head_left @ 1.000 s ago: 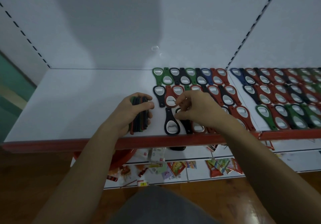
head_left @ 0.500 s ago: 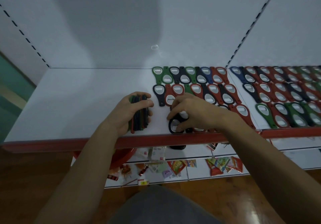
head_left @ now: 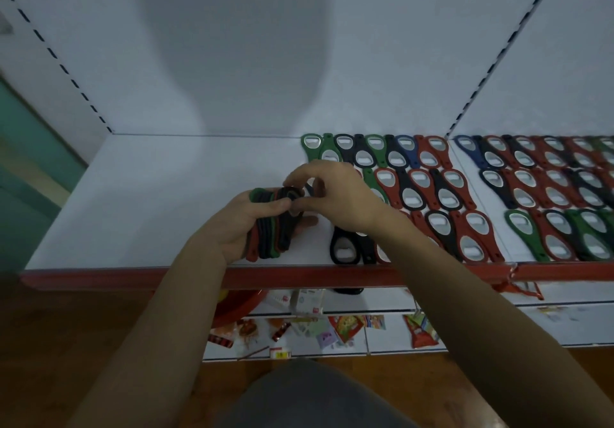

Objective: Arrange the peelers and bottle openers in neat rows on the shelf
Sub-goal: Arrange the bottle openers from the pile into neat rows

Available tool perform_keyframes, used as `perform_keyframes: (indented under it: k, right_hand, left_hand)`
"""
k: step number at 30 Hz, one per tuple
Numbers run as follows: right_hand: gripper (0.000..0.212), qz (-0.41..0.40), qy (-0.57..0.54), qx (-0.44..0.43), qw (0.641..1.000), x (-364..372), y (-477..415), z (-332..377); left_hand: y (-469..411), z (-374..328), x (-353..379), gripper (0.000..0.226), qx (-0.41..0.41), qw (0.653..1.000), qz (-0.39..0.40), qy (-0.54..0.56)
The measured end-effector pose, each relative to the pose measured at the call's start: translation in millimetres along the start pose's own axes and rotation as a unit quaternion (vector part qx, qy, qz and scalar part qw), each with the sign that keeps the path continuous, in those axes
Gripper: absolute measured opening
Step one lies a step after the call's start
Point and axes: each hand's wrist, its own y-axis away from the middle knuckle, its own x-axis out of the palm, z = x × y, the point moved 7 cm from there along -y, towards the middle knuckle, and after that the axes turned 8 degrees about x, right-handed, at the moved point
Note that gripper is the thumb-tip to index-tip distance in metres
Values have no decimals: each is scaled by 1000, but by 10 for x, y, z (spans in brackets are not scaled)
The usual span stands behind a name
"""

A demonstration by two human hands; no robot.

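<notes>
- Left hand [head_left: 237, 225]: fingers curled round an on-edge stack of green, black and red plastic bottle openers [head_left: 267, 238], low over the white, red-edged shelf [head_left: 149, 195].
- Right hand [head_left: 335, 198]: fingers pinch the stack's outermost black opener [head_left: 292, 194].
- Rows of laid-out openers [head_left: 432, 188] lie just right.

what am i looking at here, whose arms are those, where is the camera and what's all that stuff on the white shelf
No machine here: these are a person's two bare arms, filmed by one wide-angle camera worn on the head, looking forward and down. The white shelf holds bottle openers in red, black, green and blue, laid flat in rows on its right part. The left hand grips a stack of bottle openers. The right hand reaches over, and its fingers pinch the top end of that stack. One black opener lies flat near the front edge.
</notes>
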Motion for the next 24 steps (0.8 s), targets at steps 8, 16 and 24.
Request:
perform_keyframes:
  k: [8,16,24]
  right_hand:
    - [14,38,-63,25,997,-240,-21,-199]
    - [19,71,114,-44,990,-21,79,-155]
    - [32,184,202,-121,954,172,280,-36]
  left_hand:
    - [-52,51,-125,23,-3,994,-110,29]
    - [-66,78,-137,25,-19,981,-147,123]
    - [-58,68,-119,26,-23,983,-137,116]
